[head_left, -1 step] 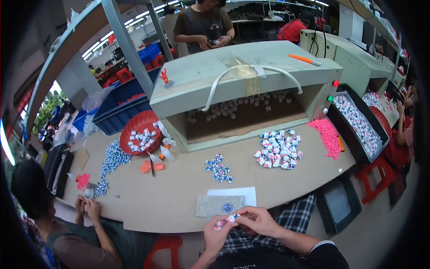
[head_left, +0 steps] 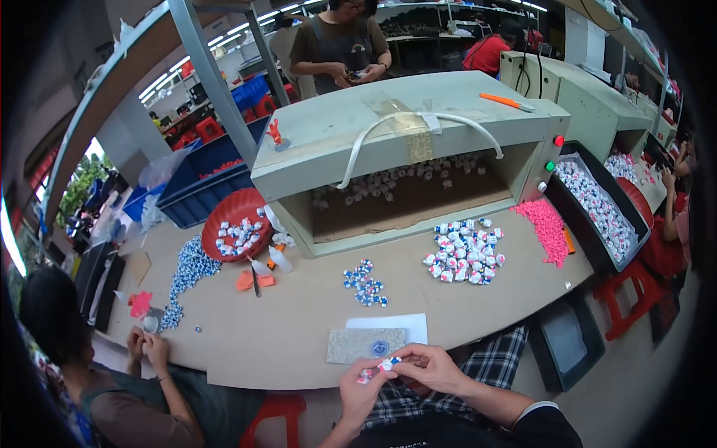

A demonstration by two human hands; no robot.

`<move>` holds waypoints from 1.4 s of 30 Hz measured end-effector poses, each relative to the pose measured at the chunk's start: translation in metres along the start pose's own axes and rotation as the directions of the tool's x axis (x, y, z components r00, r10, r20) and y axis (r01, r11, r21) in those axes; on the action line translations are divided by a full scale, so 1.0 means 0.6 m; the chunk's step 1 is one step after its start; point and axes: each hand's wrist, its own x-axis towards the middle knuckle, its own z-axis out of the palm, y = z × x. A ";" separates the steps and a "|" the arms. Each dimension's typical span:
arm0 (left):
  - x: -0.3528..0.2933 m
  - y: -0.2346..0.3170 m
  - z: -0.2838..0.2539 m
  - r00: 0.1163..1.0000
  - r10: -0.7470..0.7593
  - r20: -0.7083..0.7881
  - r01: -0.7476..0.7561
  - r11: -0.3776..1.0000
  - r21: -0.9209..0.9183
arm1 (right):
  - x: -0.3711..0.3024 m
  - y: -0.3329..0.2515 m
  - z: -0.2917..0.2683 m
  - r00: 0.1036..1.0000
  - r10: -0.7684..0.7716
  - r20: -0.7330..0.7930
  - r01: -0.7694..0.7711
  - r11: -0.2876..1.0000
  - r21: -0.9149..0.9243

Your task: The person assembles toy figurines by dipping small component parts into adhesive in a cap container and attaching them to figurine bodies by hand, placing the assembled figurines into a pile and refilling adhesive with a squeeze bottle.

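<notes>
Brown tabletop [head_left: 299, 321] spreads out ahead of our fingers [head_left: 412, 352], with a pale box-shaped cabinet [head_left: 459, 116] well beyond them. Between the fingertips of our left hand [head_left: 360, 393] and right hand [head_left: 441, 371] we hold a small white figure [head_left: 385, 365] with pink and blue parts; both hands' fingers are closed on it, the right ones beside its blue part. Another white-and-pink piece [head_left: 364, 375] sits against our left fingers, just left of the figure; we cannot tell how firmly they grip it. Just past our fingertips lies a grey slab [head_left: 346, 347] bearing a round blue item [head_left: 379, 349], with a white sheet [head_left: 415, 327] just behind. Farther ahead of our fingers we see a cluster of blue-and-white pieces [head_left: 364, 282]; ahead and to their right, a heap of larger white figures [head_left: 464, 254].
</notes>
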 end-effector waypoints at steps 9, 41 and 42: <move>0.007 0.023 0.002 0.873 -0.408 0.267 0.482 0.640 -0.598 | 0.065 -0.041 -0.126 0.915 -0.305 -0.263 0.054 0.740 -0.671; -0.027 0.008 -0.056 0.848 -0.487 0.211 0.502 0.606 -0.618 | 0.189 0.017 -0.069 0.903 -0.368 0.220 0.300 0.176 -0.937; -0.029 -0.001 -0.058 0.845 -0.481 0.233 0.507 0.585 -0.633 | 0.185 0.020 -0.072 0.891 -0.399 0.215 0.297 0.155 -0.942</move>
